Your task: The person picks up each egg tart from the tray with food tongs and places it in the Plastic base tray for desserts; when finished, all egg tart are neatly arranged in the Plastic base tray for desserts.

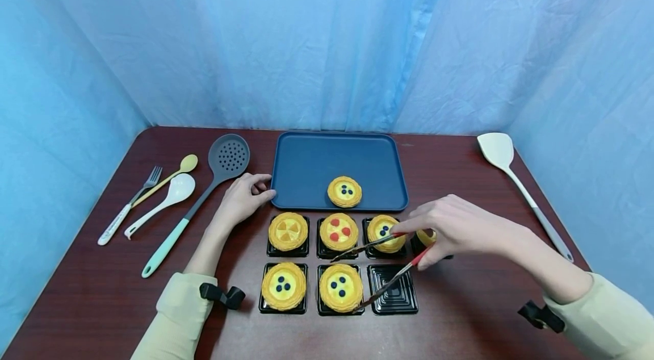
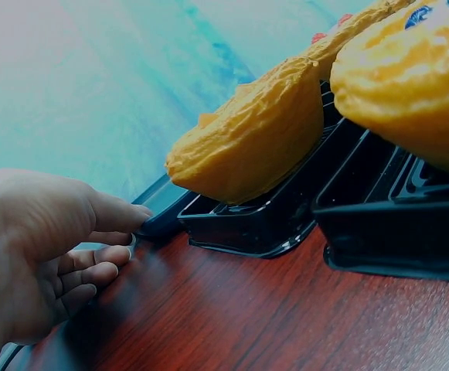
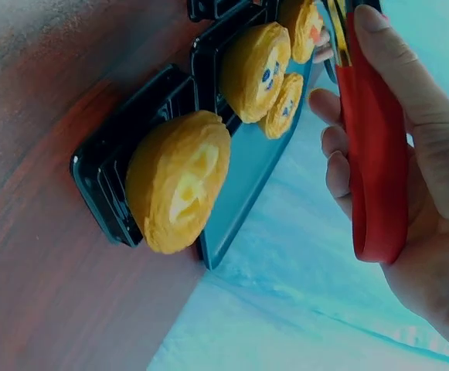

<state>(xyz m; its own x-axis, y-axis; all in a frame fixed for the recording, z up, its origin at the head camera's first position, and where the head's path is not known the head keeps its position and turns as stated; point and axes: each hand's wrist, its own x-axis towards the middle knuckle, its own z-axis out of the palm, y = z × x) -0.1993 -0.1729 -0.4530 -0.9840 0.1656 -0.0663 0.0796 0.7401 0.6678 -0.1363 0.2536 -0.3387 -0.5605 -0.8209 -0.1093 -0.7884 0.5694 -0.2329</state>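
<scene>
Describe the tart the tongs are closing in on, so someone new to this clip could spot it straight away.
Start at the dark blue rectangular tray in the table's middle; before it sit two rows of black square plastic holders. In the near row, take the middle holder: its round yellow tart with three blue dots lies beside the only empty holder, with the red-handled metal tongs at it.

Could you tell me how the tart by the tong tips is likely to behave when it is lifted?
The tart sits loose in its black cup, so it should lift free easily. Its ridged crust probably gives the tongs grip, though it may crumble if squeezed. Flat and wide, it seems unlikely to roll.
</scene>
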